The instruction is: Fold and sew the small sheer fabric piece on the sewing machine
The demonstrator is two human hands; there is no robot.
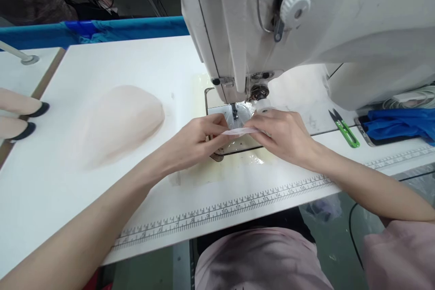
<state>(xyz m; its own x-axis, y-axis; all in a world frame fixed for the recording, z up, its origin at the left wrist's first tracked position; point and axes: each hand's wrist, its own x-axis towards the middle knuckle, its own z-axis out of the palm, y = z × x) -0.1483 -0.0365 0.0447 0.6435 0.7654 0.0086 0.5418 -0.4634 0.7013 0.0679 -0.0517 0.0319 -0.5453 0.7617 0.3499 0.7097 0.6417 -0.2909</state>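
Observation:
A narrow, pale strip of thin fabric [240, 131] is stretched between my two hands, just in front of the sewing machine's presser foot [234, 111]. My left hand [202, 138] pinches the strip's left end between thumb and fingers. At the other end my right hand [283, 133] pinches it too, close to the machine's needle area. Below both hands lies the metal needle plate [234, 146]. The white sewing machine head [306, 18] rises above. Whether the strip touches the plate I cannot tell.
A sheer, skin-coloured domed piece [129, 122] lies on the white table [112, 59] at left. Green thread snips [345, 129], a phone [369, 133] and blue cloth [403, 122] sit at right. A printed ruler [224, 210] runs along the front edge. Two black-tipped, skin-coloured rods [20, 102] protrude at far left.

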